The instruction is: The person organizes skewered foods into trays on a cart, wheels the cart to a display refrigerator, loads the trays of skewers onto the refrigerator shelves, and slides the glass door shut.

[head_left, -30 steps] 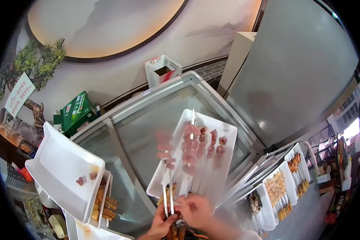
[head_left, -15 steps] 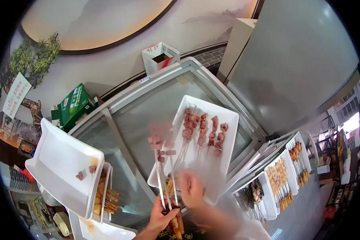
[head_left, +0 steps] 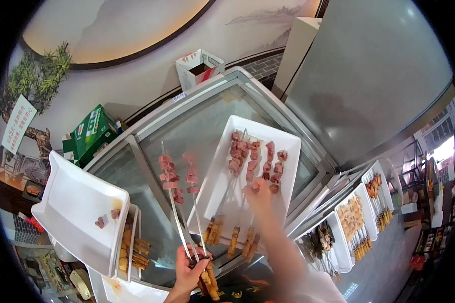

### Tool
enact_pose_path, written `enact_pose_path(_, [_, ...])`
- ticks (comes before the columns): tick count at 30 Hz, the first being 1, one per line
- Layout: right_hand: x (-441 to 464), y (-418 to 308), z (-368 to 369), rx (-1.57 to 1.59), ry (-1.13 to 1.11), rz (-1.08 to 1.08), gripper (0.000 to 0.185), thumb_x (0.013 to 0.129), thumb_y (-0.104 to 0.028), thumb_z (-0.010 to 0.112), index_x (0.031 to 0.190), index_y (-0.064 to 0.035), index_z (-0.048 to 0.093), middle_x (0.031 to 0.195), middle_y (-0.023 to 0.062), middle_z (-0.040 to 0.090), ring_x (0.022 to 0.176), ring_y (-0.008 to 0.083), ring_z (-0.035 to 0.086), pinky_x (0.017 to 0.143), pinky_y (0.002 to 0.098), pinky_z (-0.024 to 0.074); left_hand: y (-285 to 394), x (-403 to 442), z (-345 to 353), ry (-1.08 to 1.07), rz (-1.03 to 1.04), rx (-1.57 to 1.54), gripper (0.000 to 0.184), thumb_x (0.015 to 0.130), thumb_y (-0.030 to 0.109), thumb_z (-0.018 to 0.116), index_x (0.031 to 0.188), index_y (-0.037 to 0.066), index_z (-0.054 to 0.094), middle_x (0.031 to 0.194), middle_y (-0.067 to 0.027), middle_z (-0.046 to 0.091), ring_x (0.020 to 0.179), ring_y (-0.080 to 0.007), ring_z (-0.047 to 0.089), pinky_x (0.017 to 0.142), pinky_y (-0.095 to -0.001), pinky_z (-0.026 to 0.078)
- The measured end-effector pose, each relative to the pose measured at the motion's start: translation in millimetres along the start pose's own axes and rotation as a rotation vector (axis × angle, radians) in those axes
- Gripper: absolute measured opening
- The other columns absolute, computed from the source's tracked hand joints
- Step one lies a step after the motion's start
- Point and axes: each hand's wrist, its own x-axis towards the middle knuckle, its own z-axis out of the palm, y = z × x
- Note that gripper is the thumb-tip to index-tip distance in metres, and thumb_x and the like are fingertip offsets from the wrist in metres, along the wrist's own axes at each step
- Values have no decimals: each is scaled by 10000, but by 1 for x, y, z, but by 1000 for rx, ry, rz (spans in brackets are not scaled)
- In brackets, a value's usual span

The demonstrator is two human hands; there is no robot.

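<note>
Left hand (head_left: pixel 191 265) wrapped round two skewers (head_left: pixel 169 175), lower centre — best steadied at the handles (head_left: pixel 208 287), spread apart. Right hand (head_left: pixel 260 196) at meat (head_left: pixel 252 166) in tray (head_left: pixel 215 183), centre; gripping or just touching, can't tell — go lightly so meat doesn't slide.

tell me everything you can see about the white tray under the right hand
The white tray is rectangular, low-walled and looks like smooth plastic. It sits face up, askew, on a glass-topped case. Meat skewers lie in it, wooden-looking handles at the near end. The right hand is over it, at one skewer; contact with the tray is unclear.
</note>
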Motion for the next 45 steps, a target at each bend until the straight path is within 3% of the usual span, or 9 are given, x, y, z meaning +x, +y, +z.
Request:
enact_pose_path(2, [-5,-9,-6,252,-58,204,208,701,-15,558,716,-33,351,571,73,483,455,101,437,412,247,354,-1,1,-1,2,20,-28,384,707,-93,500,1008,61,317,857,-83,482,797,-190,531,713,-313,437])
enact_pose_path(5, [-12,-17,-10,441,-58,181,192,735,4,518,704,-45,336,603,74,517,448,74,432,384,216,322,-4,3,-2,2,50,-66,380,708,-97,493,1004,62,316,852,-84,479,796,-190,532,710,-308,439])
enact_pose_path(15, [-47,-71,-41,206,-147,79,183,783,28,481,710,-44,328,665,71,516,469,52,397,405,201,300,2,5,2,10,31,-16,392,706,-99,498,1016,59,317,852,-81,480,811,-185,536,717,-309,446])
enact_pose_path(20, [-92,-80,-66,409,-275,87,195,766,24,525,719,-52,352,592,9,460,488,49,412,430,199,335,-3,7,-3,29,94,-28,389,704,-103,500,1010,56,320,868,-77,475,814,-183,541,720,-304,454])
enact_pose_path(23, [-107,-122,-102,88,-286,-519,191,754,4,558,740,-44,373,577,14,457,506,56,436,450,195,357,-5,9,-8,57,85,-4,380,702,-107,498,1001,52,325,880,-77,467,816,-188,540,714,-307,460])
enact_pose_path(26, [-117,-134,-121,274,-516,-675,188,755,-2,558,747,-43,375,579,21,461,505,62,439,452,198,360,-1,8,-6,93,73,44,287,785,-27,491,1026,72,371,781,-55,491,598,-128,500,499,-233,420])
enact_pose_path(30, [-116,-130,-124,457,-648,-745,185,756,-11,558,755,-40,376,581,30,465,503,70,443,454,202,365,1,6,-7,69,118,22,305,773,-35,500,1030,69,373,764,-60,488,575,-130,491,477,-236,410])
enact_pose_path(39, [-107,-129,-112,395,-554,-568,180,759,-30,559,774,-34,380,587,50,476,499,89,451,460,211,375,5,8,-4,37,178,85,269,774,-18,508,993,55,371,736,-59,496,558,-124,492,463,-232,410])
enact_pose_path(45, [-77,-110,-72,380,-196,-111,180,761,-43,560,787,-30,382,590,64,483,496,101,456,464,218,381,9,6,-1,48,151,65,272,775,-10,516,993,61,368,733,-57,497,557,-121,494,463,-225,412])
